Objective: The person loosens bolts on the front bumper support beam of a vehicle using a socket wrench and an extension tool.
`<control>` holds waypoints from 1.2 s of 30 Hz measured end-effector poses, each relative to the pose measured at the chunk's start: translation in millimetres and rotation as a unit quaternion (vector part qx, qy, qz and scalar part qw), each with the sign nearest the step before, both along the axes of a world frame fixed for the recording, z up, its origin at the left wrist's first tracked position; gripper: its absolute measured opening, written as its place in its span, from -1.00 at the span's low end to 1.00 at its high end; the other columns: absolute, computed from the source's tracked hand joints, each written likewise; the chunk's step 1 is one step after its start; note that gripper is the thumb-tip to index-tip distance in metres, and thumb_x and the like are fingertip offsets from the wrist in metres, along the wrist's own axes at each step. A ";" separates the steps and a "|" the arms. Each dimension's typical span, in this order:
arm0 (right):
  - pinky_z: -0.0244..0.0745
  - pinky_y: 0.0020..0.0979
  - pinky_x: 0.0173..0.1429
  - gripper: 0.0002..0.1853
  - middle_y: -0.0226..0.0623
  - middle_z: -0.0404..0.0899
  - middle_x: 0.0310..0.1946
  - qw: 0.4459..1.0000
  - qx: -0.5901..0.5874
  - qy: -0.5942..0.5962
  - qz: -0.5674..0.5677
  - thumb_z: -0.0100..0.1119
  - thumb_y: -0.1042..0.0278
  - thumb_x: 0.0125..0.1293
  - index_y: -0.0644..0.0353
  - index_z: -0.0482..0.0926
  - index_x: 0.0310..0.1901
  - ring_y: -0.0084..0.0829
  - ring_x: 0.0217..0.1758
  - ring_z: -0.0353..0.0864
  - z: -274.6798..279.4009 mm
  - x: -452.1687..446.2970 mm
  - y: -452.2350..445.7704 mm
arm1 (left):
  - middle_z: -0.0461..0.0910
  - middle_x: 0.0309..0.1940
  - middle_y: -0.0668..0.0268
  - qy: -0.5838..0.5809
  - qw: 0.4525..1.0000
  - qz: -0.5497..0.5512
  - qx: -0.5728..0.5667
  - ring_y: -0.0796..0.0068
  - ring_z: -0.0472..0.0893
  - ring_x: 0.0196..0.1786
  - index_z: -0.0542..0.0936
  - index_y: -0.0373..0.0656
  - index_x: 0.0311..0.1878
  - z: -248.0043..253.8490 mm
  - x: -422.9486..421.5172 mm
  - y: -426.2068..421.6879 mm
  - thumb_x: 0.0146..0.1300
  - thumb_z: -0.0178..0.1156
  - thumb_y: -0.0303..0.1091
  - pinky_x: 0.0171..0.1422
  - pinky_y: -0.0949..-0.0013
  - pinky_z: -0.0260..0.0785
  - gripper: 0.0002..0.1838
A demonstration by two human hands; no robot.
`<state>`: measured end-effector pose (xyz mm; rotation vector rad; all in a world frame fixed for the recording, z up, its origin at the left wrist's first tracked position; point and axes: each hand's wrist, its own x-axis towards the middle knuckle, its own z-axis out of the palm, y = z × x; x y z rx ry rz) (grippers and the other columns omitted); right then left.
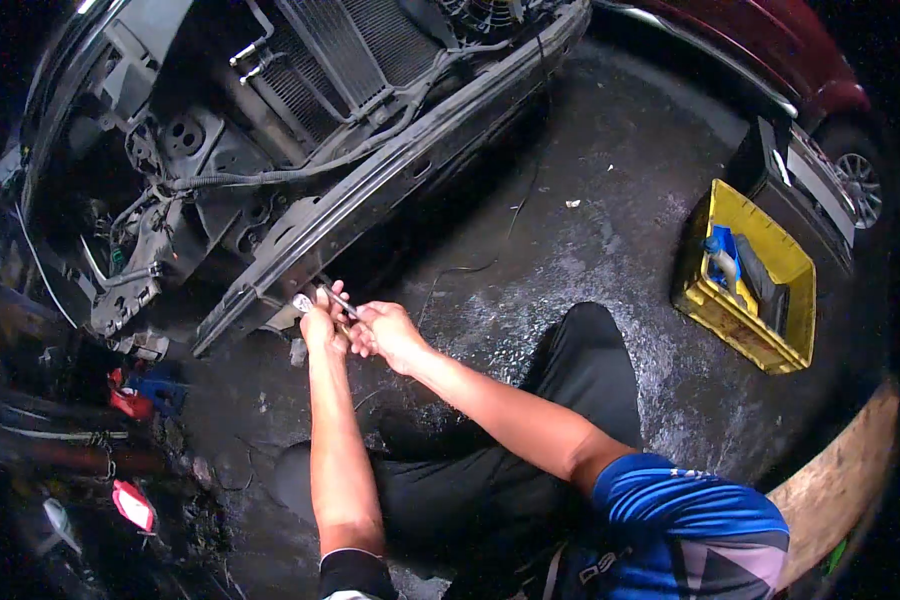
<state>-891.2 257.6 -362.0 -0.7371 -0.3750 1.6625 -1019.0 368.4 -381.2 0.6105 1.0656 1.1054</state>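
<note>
I crouch at the front of a car stripped of its bumper. My left hand (322,325) is closed around a metal tool with a shiny rounded end (302,302), just below the car's long front crossmember (370,172). My right hand (386,334) is beside it, its fingers closed on a slim metal rod (341,303) that runs between both hands. Whether the rod and the rounded end are one piece I cannot tell. Fingers partly hide both. The hands are close to the lower end of the crossmember.
A radiator (320,60) and wiring sit behind the crossmember. At right, a yellow crate (799,300) holds a blue item and dark parts. A red car (760,40) stands beyond it. Red and blue items (130,396) lie at left on the wet, dark floor (570,235).
</note>
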 end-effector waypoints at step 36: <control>0.60 -0.33 -0.34 -0.73 -0.12 0.66 -0.21 0.991 -0.008 -0.133 0.020 0.08 0.26 0.50 0.34 0.52 -0.03 -0.35 -0.43 0.68 -4.6 2.3 11.0 | 0.73 -0.09 0.01 0.016 0.998 0.055 0.041 0.30 0.75 -0.25 0.43 -0.33 0.09 20.2 19.8 -16.5 0.52 0.07 -0.34 -0.55 0.43 0.42 -0.74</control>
